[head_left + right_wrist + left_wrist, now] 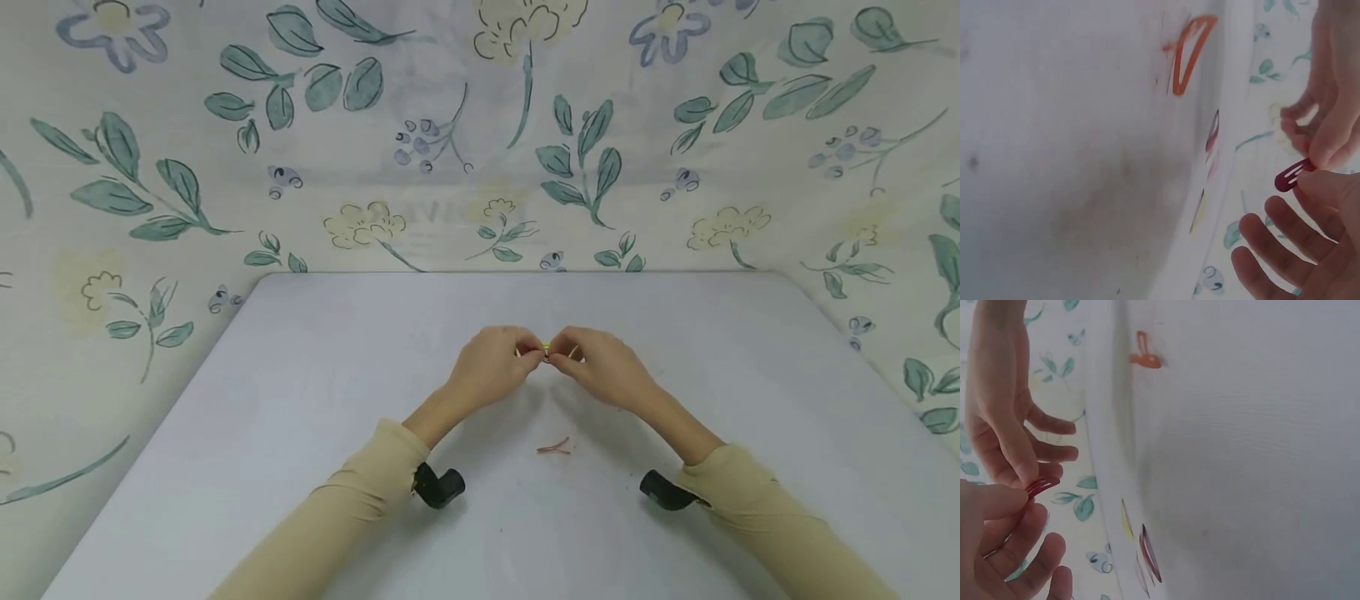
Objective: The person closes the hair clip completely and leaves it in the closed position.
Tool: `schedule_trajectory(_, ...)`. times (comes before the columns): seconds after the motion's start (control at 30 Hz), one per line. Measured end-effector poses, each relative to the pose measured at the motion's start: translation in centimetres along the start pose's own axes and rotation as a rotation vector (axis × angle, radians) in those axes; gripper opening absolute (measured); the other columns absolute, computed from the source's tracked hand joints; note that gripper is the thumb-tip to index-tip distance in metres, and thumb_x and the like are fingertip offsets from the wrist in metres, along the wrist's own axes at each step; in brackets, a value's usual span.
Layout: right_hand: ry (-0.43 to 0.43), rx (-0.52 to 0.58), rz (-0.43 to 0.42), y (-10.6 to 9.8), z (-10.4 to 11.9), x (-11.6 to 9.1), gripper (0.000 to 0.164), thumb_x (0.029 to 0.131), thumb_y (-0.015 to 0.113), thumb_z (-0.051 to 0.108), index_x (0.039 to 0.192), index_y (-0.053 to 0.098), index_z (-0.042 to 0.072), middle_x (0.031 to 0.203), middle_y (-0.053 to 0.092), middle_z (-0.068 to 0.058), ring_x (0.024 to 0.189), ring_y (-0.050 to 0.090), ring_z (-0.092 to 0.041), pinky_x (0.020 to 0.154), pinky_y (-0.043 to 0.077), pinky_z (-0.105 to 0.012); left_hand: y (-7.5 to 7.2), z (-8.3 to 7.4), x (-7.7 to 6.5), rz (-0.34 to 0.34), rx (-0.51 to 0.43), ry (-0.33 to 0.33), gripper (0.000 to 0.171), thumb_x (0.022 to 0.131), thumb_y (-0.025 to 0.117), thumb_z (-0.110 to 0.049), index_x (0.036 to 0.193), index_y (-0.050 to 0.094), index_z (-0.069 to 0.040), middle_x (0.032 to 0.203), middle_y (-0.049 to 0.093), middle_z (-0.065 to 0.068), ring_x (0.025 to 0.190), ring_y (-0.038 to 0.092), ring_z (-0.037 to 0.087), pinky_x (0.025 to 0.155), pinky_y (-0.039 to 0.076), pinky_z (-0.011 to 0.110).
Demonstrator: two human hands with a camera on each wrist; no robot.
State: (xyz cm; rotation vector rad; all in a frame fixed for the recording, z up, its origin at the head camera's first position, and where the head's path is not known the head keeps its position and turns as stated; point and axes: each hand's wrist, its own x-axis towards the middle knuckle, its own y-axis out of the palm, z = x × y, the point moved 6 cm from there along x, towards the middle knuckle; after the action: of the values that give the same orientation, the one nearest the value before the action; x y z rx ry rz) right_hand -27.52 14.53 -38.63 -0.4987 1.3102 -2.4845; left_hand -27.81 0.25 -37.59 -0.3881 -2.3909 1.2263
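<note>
A dark red snap hair clip (1043, 484) is held between both hands above the table. My left hand (491, 367) pinches one end between thumb and forefinger, its other fingers spread loosely in the left wrist view. From the other side my right hand (609, 367) also pinches it; the right wrist view shows the clip's rounded end (1285, 180) sticking out past the thumb. In the head view the fingers mostly hide this clip. An orange snap clip (554, 448) lies on the table nearer the body, its two parts spread apart.
Beyond the hands, a yellow clip (1125, 520) and a dark red one (1149, 556) lie on the white table (360, 333). Floral cloth (450, 167) hangs behind the table's far edge. A black wrist camera (438, 486) sits at each cuff.
</note>
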Motion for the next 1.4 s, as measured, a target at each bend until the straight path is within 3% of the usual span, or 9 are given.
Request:
schedule_trajectory(0.2, 0.098, 0.000, 0.048, -0.6, -1.4, 1.3, 0.015, 0.098, 0.062, 0.021, 0.105, 0.070, 0.010, 0.098, 0.070, -0.004, 0.087, 0.064, -0.020, 0.070, 0.052, -0.034, 0.4, 1.4, 1.4, 0.019, -0.299, -0.164, 0.016, 0.095, 0.062, -0.018, 0.098, 0.076, -0.011, 0.090, 0.072, 0.000, 0.069, 0.063, 0.015, 0.061, 0.048, 0.027)
schedule_trajectory(0.3, 0.122, -0.010, 0.101, -0.6, -1.9, 1.8, 0.016, 0.099, 0.060, 0.022, 0.106, 0.069, 0.010, 0.100, 0.070, -0.004, 0.089, 0.064, -0.021, 0.071, 0.051, -0.034, 0.7, 1.8, 1.8, 0.043, -0.363, -0.209, 0.017, 0.094, 0.061, -0.016, 0.099, 0.076, -0.009, 0.090, 0.070, 0.002, 0.079, 0.061, 0.018, 0.062, 0.048, 0.025)
schedule_trajectory(0.37, 0.122, -0.020, 0.133, -0.5, -2.2, 2.1, 0.016, 0.099, 0.060, 0.022, 0.105, 0.069, 0.010, 0.101, 0.070, -0.004, 0.088, 0.063, -0.020, 0.071, 0.050, -0.034, 0.8, 2.0, 2.1, 0.064, -0.348, -0.217, 0.018, 0.094, 0.060, -0.016, 0.100, 0.075, -0.008, 0.092, 0.070, 0.003, 0.085, 0.059, 0.017, 0.065, 0.049, 0.025)
schedule_trajectory(0.6, 0.137, -0.012, 0.238, -0.1, -3.3, 3.2, 0.017, 0.100, 0.057, 0.021, 0.103, 0.067, 0.008, 0.099, 0.069, -0.005, 0.085, 0.058, -0.020, 0.073, 0.048, -0.034, 1.3, 2.5, 3.1, 0.173, -0.160, -0.178, 0.019, 0.097, 0.060, -0.022, 0.103, 0.074, -0.009, 0.101, 0.069, 0.002, 0.091, 0.058, 0.018, 0.079, 0.049, 0.032)
schedule_trajectory(0.77, 0.125, -0.035, 0.284, -0.4, -3.3, 3.8, 0.018, 0.099, 0.057, 0.019, 0.102, 0.068, 0.005, 0.096, 0.069, -0.006, 0.085, 0.058, -0.021, 0.076, 0.049, -0.036, 1.8, 3.0, 3.6, 0.229, -0.070, -0.172, 0.020, 0.098, 0.060, -0.025, 0.104, 0.073, -0.011, 0.097, 0.068, 0.001, 0.085, 0.058, 0.017, 0.077, 0.049, 0.031)
schedule_trajectory(0.93, 0.157, -0.072, 0.360, -0.2, -3.2, 4.7, 0.021, 0.097, 0.057, 0.018, 0.103, 0.070, 0.002, 0.095, 0.069, -0.008, 0.086, 0.059, -0.022, 0.079, 0.050, -0.036, 2.8, 3.1, 4.3, 0.244, 0.171, -0.079, 0.018, 0.097, 0.062, -0.025, 0.104, 0.074, -0.013, 0.092, 0.068, 0.000, 0.079, 0.059, 0.016, 0.070, 0.049, 0.032)
schedule_trajectory(1.13, 0.269, -0.184, 0.456, 0.8, -4.0, 5.6, 0.028, 0.096, 0.056, 0.020, 0.110, 0.070, 0.001, 0.099, 0.070, -0.009, 0.086, 0.058, -0.021, 0.080, 0.050, -0.036, 4.0, 2.6, 4.5, 0.259, 0.480, 0.057, 0.018, 0.095, 0.064, -0.024, 0.105, 0.075, -0.015, 0.099, 0.067, 0.002, 0.091, 0.057, 0.021, 0.078, 0.047, 0.039)
schedule_trajectory(1.4, 0.345, -0.289, 0.466, 1.2, -4.0, 6.0, 0.030, 0.094, 0.059, 0.024, 0.112, 0.071, 0.003, 0.104, 0.070, -0.009, 0.086, 0.059, -0.022, 0.081, 0.049, -0.041, 3.9, 2.0, 4.4, 0.223, 0.584, 0.114, 0.012, 0.092, 0.069, -0.024, 0.096, 0.075, -0.015, 0.094, 0.064, 0.001, 0.088, 0.054, 0.021, 0.077, 0.043, 0.036)
